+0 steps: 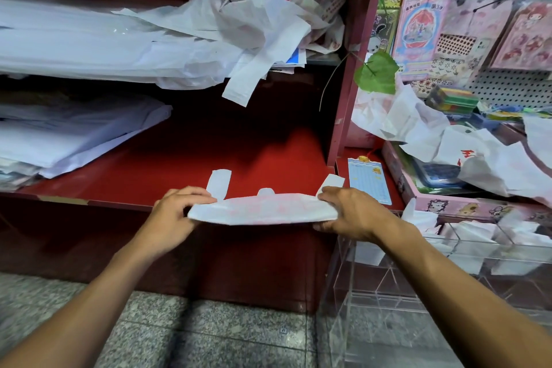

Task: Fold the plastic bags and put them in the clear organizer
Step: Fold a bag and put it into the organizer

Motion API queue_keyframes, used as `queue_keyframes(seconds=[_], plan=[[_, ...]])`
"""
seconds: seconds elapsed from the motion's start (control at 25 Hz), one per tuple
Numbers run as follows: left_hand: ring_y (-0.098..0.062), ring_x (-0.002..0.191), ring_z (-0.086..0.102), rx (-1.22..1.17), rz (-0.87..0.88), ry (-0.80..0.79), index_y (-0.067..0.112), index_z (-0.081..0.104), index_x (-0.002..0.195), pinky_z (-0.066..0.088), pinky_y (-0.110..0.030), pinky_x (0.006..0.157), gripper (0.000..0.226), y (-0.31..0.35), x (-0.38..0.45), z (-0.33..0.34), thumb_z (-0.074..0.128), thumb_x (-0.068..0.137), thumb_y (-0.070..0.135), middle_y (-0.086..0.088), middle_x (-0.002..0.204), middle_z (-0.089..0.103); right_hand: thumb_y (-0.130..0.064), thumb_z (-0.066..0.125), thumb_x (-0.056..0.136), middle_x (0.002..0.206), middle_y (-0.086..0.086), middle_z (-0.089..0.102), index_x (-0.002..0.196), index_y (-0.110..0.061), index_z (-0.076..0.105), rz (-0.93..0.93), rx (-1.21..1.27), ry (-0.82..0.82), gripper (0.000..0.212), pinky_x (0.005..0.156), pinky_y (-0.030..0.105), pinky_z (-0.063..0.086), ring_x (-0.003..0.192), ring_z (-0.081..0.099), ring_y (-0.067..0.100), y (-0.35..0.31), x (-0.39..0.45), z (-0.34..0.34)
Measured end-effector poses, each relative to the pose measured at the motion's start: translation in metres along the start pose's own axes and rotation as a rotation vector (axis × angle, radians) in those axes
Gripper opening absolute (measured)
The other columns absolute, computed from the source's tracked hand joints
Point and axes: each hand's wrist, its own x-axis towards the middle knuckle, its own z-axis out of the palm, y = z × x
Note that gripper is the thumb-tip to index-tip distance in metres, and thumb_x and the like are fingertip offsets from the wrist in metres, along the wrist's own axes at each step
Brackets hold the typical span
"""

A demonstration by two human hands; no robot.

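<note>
Both hands, left hand [173, 212] and right hand [349, 212], pinch the folded plastic bag [263, 212] above the red shelf [209, 164]; slippery plastic could spring open.

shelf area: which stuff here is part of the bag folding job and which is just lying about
Job: folded bag held by left hand and right hand; loose bags; clear organizer.
Lying about: sticker packs, green leaf, blue card, paper stack.

Dark red shelf unit [185, 158] fills 9 to 12 o'clock; speckled grey stone floor [209, 334] at 6; white pegboard wall [490, 89] at 2 o'clock.
</note>
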Motion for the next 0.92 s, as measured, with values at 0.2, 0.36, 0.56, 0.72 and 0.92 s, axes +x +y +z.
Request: queue_keyframes(seconds=[0.2,0.36,0.56,0.72,0.92], plan=[[0.0,0.09,0.066,-0.479,-0.277,0.182,0.03,0.077,0.08,0.046,-0.017,0.084,0.025,0.024,0.003,-0.012,0.073,0.085,0.007,0.015,0.088,0.075,-0.01,0.068,0.088,0.07,-0.007,0.065,0.08,-0.018,0.075,0.133,0.733,0.283,0.013,0.061,0.029,0.044,0.061,0.055,0.01,-0.006,-0.001,-0.01],[-0.021,0.08,0.068,-0.761,-0.386,0.401,0.029,0.062,0.092,0.05,-0.039,0.084,0.026,0.04,0.01,-0.016,0.074,0.084,0.008,-0.01,0.085,0.075,-0.012,0.068,0.087,0.071,0.001,0.059,0.078,-0.01,0.064,0.314,1.127,0.396,0.01,0.06,0.032,0.04,0.061,0.048,0.016,-0.017,0.012,-0.016],[-0.013,0.078,0.063,-0.783,-0.331,0.354,0.03,0.07,0.089,0.047,-0.031,0.073,0.019,0.057,0.009,-0.02,0.069,0.088,0.011,0.001,0.082,0.071,-0.01,0.072,0.084,0.09,0.003,0.064,0.086,-0.023,0.062,0.508,1.23,0.523,0.017,0.059,0.027,0.042,0.073,0.056,0.015,-0.024,0.022,-0.014],[-0.009,0.096,0.067,-0.658,-0.39,0.281,0.027,0.073,0.108,0.048,-0.025,0.087,0.033,0.053,0.009,-0.017,0.071,0.085,0.003,0.005,0.103,0.074,-0.008,0.066,0.086,0.07,-0.007,0.067,0.086,-0.015,0.073,0.414,1.32,0.42,0.01,0.063,0.023,0.044,0.068,0.057,0.01,-0.025,0.017,-0.019],[-0.01,0.092,0.066,-0.202,-0.302,0.295,0.022,0.077,0.094,0.042,-0.013,0.075,0.019,0.048,0.007,-0.012,0.076,0.082,0.007,0.008,0.092,0.071,0.002,0.072,0.08,0.084,-0.001,0.067,0.104,-0.015,0.07,0.311,0.895,0.245,0.03,0.061,0.019,0.045,0.066,0.058,0.008,-0.018,0.007,-0.016]])
